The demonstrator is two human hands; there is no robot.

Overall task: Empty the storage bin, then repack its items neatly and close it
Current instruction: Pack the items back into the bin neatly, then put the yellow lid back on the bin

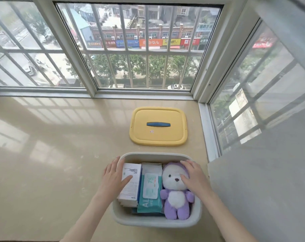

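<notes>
Fingers [125, 179] of our left hand [113, 175] lie spread and flat, the thumb resting on the white box [130, 184] while the rest reach along the bin's left wall; the grip is apart, clamped on nothing. Our right hand [193, 175] is likewise open, palm down on the head of the purple-and-white plush bear [176, 191], fingers splayed over its hood and thumb near its nose.

Inside the pale storage bin [155, 222] we see three things side by side: the white box standing at the left with more flat boxes stacked under it, a teal pack of wet wipes [151, 189] in the middle, and the bear on its back at the right, feet towards us. The wipes touch both neighbours.

The bin sits open on the beige surface [52, 154], near its front edge. Its yellow lid [158, 126], with a dark blue handle [158, 124], lies flat farther back, apart from the bin and just below the barred window [139, 49].
</notes>
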